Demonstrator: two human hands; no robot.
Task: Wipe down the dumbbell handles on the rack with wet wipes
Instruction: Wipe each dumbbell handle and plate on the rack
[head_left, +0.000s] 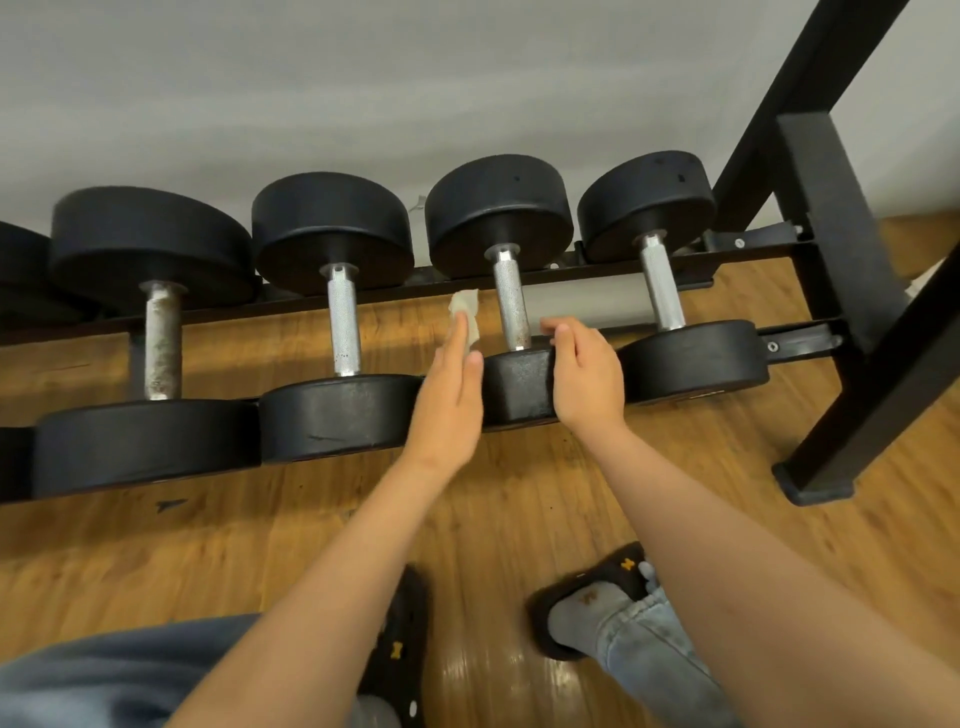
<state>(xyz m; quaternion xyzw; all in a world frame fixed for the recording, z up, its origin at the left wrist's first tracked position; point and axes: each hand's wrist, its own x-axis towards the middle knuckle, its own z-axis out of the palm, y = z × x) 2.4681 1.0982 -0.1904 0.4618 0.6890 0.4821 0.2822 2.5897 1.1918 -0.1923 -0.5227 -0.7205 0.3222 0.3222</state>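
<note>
left hand (451, 387) pinches wipe (464, 310); right hand (586, 375) on dumbbell (515, 382)

Five dumbbells (343, 317), one wipe (464, 307)

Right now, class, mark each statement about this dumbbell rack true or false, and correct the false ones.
1. The left hand holds a wipe. True.
2. The leftmost visible handle is spotted with rust-like stains. True.
3. The right hand is wrapped round a handle. False: it rests on the near black end of a dumbbell.
4. The rack stands on carpet. False: the floor is wood.
</note>
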